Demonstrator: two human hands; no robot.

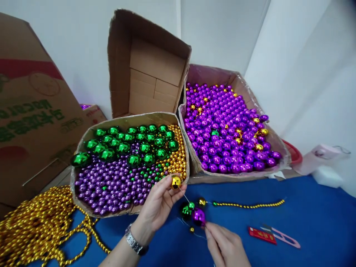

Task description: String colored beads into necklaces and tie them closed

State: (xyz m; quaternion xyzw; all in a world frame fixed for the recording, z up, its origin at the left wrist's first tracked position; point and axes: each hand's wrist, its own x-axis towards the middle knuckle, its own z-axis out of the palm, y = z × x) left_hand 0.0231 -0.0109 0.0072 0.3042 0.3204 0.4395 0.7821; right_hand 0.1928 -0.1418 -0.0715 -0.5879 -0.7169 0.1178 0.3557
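Left grip (160, 204) pinches gold bead (175, 182) above blue counter (230, 218) | right grip (226, 244) pressed together beside purple bead (198, 216), on what we cannot tell | we should keep thread (184, 195) straight, gently

The left hand (159, 205) pinches a gold ball (175, 181) while the right hand (226, 243) is at a purple ball (197, 215).

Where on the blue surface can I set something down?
The blue surface is bare right of the pink tool, and between the gold strand and red packet. It's crowded around the big purple ball by your right hand, and under the gold chains.
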